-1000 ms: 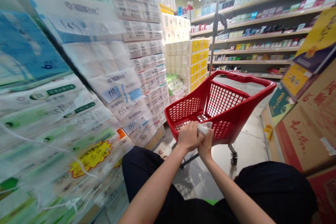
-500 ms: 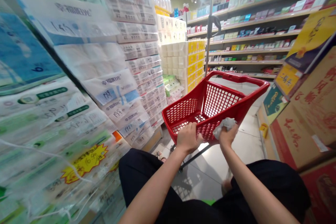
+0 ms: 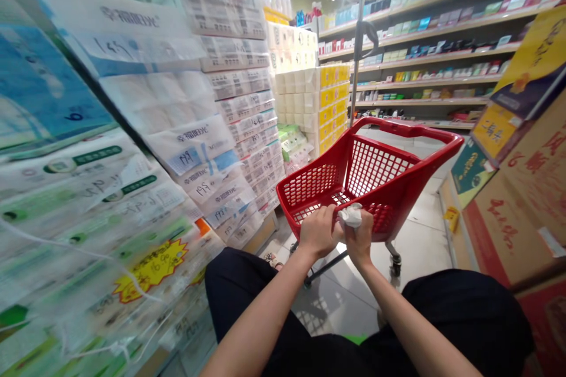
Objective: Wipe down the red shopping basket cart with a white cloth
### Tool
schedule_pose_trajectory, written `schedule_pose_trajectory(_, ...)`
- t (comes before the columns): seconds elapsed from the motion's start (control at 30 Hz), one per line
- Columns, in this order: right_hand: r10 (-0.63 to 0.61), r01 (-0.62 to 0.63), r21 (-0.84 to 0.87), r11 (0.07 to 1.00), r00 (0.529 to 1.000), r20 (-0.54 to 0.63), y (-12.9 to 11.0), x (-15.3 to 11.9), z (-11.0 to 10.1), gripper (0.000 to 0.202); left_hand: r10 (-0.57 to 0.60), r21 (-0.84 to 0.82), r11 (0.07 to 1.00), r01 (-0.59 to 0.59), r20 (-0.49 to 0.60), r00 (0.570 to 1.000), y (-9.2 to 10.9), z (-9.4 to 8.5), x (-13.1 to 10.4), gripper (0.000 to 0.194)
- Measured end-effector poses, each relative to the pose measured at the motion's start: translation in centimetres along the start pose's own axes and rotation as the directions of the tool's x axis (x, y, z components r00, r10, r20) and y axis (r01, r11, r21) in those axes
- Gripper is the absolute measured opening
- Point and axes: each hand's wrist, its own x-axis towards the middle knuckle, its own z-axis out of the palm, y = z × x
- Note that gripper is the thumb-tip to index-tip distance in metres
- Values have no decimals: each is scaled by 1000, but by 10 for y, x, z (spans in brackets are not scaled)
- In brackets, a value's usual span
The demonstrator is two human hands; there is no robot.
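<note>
A red plastic shopping cart point(image 3: 403, 193) with grid-like walls stands right in front of me. My left hand point(image 3: 316, 232) is closed over the cart's near top rim. Close beside it, my right hand point(image 3: 360, 240) is closed around a crumpled white cloth or tissue point(image 3: 351, 216), which pokes out above the fist. That hand is at the same rim, with the wad close against it. Through the grid, no goods show inside the cart. My fingers beyond the rim are partly hidden.
Stacked packs of tissue paper point(image 3: 177, 94) rise along the left, with yellow-ended packs point(image 3: 333, 109) farther back. Cardboard cartons point(image 3: 508, 230) line the right. A metal pole point(image 3: 357, 65) stands behind the cart, before stocked shelves point(image 3: 424, 79). Someone's foot point(image 3: 272, 259) shows near a cart wheel.
My right hand has moved left along the cart's side with the white wad, ending up next to my left hand. The left hand keeps its place on the rim.
</note>
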Motion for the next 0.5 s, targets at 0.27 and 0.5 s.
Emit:
schedule_pose_trajectory(0.27, 109, -141, -154, 978, 974, -199, 60, 28, -27, 31, -7, -3, 1000, 7, 5, 1000, 4, 2, 2, 48)
schedule_pose_trajectory(0.5, 399, -460, -113, 880, 848, -348, 115, 48, -64, 28, 2, 0, 1000, -2, -1, 1000, 4, 2, 2, 49)
